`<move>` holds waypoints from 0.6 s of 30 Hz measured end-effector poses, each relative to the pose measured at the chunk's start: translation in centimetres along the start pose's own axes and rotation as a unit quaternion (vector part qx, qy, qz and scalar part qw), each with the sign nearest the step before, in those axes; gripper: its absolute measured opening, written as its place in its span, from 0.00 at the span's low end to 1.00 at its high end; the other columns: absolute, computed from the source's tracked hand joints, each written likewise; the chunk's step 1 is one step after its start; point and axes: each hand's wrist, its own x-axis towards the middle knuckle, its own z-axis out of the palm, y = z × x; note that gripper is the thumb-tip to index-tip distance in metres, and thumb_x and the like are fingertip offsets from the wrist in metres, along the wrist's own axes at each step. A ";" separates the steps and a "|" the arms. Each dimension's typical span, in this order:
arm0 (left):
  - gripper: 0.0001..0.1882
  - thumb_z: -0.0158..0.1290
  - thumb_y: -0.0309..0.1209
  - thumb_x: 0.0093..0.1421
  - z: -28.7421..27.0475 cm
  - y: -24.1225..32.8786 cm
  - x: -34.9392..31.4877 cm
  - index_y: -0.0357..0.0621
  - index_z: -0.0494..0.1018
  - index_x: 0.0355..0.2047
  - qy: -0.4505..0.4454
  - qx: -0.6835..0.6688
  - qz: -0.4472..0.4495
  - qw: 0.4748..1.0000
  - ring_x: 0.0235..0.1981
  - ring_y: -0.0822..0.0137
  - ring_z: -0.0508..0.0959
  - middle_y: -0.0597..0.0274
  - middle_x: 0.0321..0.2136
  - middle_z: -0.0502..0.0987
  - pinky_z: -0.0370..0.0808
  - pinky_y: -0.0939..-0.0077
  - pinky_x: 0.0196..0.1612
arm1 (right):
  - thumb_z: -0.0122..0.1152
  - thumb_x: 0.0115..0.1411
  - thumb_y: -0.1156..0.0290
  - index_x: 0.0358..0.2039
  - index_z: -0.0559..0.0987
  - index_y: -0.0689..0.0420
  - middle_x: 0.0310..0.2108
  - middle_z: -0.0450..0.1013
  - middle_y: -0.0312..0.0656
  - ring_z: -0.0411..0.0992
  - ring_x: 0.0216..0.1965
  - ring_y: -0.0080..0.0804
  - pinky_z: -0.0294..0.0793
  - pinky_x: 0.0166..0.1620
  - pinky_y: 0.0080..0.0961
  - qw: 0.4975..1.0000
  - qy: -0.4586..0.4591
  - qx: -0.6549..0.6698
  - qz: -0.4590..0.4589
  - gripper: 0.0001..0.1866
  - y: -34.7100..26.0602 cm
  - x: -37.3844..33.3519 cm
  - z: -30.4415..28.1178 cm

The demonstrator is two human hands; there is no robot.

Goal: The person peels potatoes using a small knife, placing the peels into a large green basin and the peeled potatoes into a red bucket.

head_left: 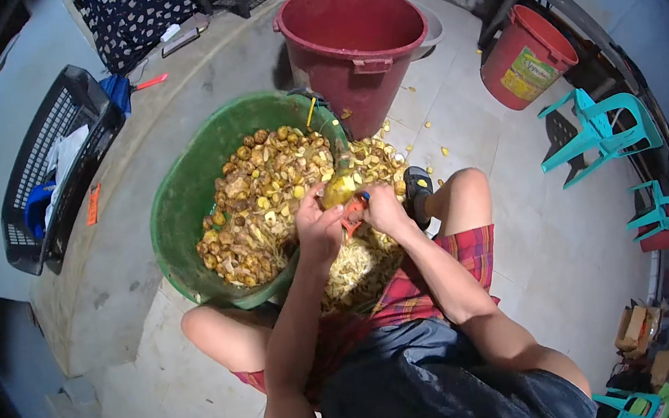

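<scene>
Left hand [318, 221] steadies a yellow-green produce piece [339, 192]; right hand [388, 209] grips an orange tool [354, 213]

Your work area is the tiled floor [516, 213]. The green tub [171, 236] stands beside your left leg, loaded with rounded brown-and-yellow pieces [262, 192] mixed with paler scraps. The red bin [325, 86] stands just beyond the tub; its contents cannot be confirmed from this view. Between your legs lies a heap of pale strips [359, 276], and farther out, beside the tub, a spread of yellow slices [377, 163].

The produce piece is near the tub's right rim, raised above the floor. Your left fingers are curled around it, leaving its upper face exposed. Your right hand is closed on the tool directly beside it; the cutting edge cannot be made out.

Progress, by judgement: the pale patch on the piece indicates that you have part of its surface pared, with the yellow-green remainder left. The strips and slices suggest considerable work done. The many brown-skinned rounds in the tub suggest a large share remaining; an exact count is not possible.
</scene>
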 end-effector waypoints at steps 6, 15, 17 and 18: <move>0.32 0.49 0.21 0.54 0.1 2.9 0.0 0.28 0.54 0.59 -0.029 -0.029 -0.046 0.998 0.57 0.51 0.68 0.44 0.53 0.66 0.59 0.53 0.65 | 0.78 0.39 0.62 0.38 0.78 0.63 0.30 0.77 0.54 0.78 0.34 0.46 0.75 0.40 0.36 0.999 -0.001 0.045 0.028 0.28 -0.1 0.6 -2.3; 0.29 0.49 0.21 0.56 -0.7 1.9 -0.1 0.29 0.56 0.58 -0.030 0.050 -0.085 0.995 0.52 0.57 0.71 0.47 0.51 0.69 0.67 0.57 0.59 | 0.72 0.52 0.66 0.37 0.77 0.63 0.28 0.76 0.36 0.73 0.28 0.20 0.73 0.34 0.19 0.945 -0.007 0.328 0.008 0.18 -0.2 3.1 -6.5; 0.28 0.48 0.19 0.56 -0.6 1.4 -0.3 0.28 0.56 0.58 -0.030 0.034 -0.089 0.995 0.52 0.61 0.71 0.48 0.52 0.68 0.68 0.65 0.57 | 0.71 0.53 0.67 0.39 0.77 0.63 0.28 0.76 0.36 0.73 0.29 0.20 0.73 0.35 0.19 0.939 -0.027 0.342 0.002 0.17 -0.5 3.0 -5.9; 0.28 0.49 0.18 0.55 -1.2 1.1 -0.1 0.28 0.58 0.57 -0.042 0.039 -0.089 0.994 0.52 0.62 0.71 0.49 0.51 0.68 0.68 0.67 0.57 | 0.70 0.54 0.68 0.39 0.77 0.63 0.28 0.76 0.35 0.73 0.30 0.19 0.73 0.35 0.19 0.935 -0.026 0.353 0.000 0.17 -0.4 2.9 -5.5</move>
